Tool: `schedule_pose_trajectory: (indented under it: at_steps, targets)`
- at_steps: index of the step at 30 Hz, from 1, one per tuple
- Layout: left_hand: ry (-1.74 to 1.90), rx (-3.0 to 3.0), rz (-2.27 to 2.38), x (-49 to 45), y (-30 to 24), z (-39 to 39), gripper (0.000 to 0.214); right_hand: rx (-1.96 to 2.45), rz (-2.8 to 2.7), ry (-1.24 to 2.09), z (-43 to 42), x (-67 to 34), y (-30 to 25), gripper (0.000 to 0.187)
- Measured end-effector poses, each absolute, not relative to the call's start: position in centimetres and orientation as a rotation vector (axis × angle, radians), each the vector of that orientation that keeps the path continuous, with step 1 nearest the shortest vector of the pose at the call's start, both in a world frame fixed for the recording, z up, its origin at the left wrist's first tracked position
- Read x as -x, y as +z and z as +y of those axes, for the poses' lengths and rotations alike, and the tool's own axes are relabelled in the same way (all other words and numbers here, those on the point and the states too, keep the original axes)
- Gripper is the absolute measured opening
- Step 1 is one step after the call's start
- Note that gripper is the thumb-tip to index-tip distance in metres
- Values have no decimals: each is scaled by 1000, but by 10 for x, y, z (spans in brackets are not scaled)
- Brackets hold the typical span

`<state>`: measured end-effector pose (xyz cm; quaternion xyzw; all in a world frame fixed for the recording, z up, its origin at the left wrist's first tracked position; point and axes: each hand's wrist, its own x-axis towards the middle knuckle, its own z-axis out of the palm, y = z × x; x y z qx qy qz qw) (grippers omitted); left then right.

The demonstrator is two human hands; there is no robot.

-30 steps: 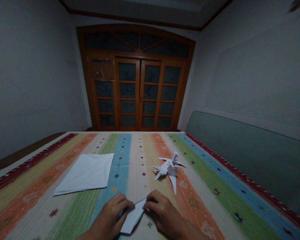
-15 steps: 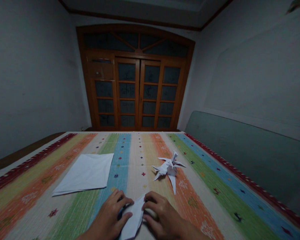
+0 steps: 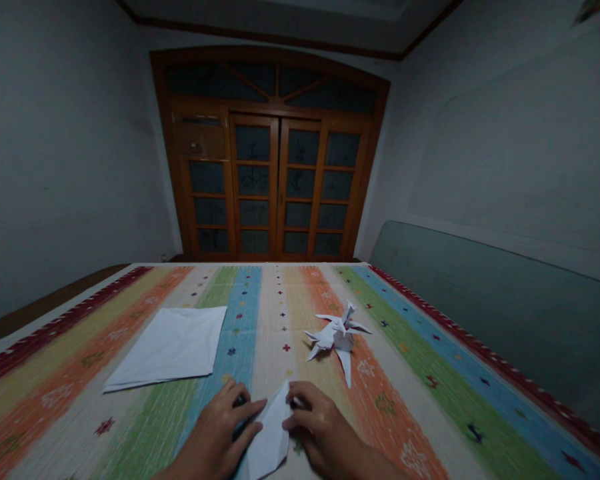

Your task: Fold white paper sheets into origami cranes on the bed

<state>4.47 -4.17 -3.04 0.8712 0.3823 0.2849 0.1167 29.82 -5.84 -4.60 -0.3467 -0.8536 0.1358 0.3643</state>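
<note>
A folded piece of white paper (image 3: pixel 271 437) lies on the tablecloth at the near edge, its narrow tip pointing away from me. My left hand (image 3: pixel 225 423) grips its left side, with thumb and forefinger on the paper. Along the right edge, my right hand (image 3: pixel 320 423) pinches the paper between thumb and fingers. Beyond my right hand stands a white origami figure (image 3: pixel 337 333) with several pointed limbs. To the far left lies a stack of white paper sheets (image 3: pixel 173 347).
A striped, patterned tablecloth (image 3: pixel 145 427) covers the table. On the right, a grey-green panel (image 3: pixel 480 300) runs along the wall. Wooden doors with glass panes (image 3: pixel 275 187) close off the room behind the table.
My right thumb has moved up along the paper's right edge, and that hand has shifted slightly. The paper's tip now reaches a little farther from me, and its right edge looks flatter.
</note>
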Motion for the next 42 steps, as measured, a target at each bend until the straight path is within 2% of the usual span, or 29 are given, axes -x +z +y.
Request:
schedule_pose_trajectory:
  at_steps: [5, 9, 12, 16, 18, 31, 34, 38, 42]
  targets:
    - [835, -2592, 1086, -44, -32, -42, 31, 1076, -2126, 267, -54, -299, -49, 28]
    - [850, -2465, 1102, -45, -33, -38, 32, 1123, -2086, 406, -59, -296, -39, 32]
    - [823, -2331, 1180, -46, -34, -34, 30, 1233, -2059, 471, -63, -293, -34, 27]
    - [765, -2232, 1272, -50, -31, -33, 25, 1384, -2041, 532, -65, -289, -38, 65]
    - [740, -2214, 1306, -52, -29, -35, 22, 1397, -2040, 553, -66, -289, -42, 73]
    - [696, -2216, 1275, -53, -29, -38, 10, 1365, -1978, 575, -65, -289, -53, 66]
    - [716, -2224, 1213, -51, -27, -40, 10, 1295, -2002, 623, -65, -290, -52, 52]
    - [767, -2232, 1152, -48, -27, -42, 20, 1174, -2027, 710, -64, -294, -51, 33]
    - [754, -2250, 1098, -44, -28, -43, 24, 967, -2143, 661, -64, -302, -47, 46]
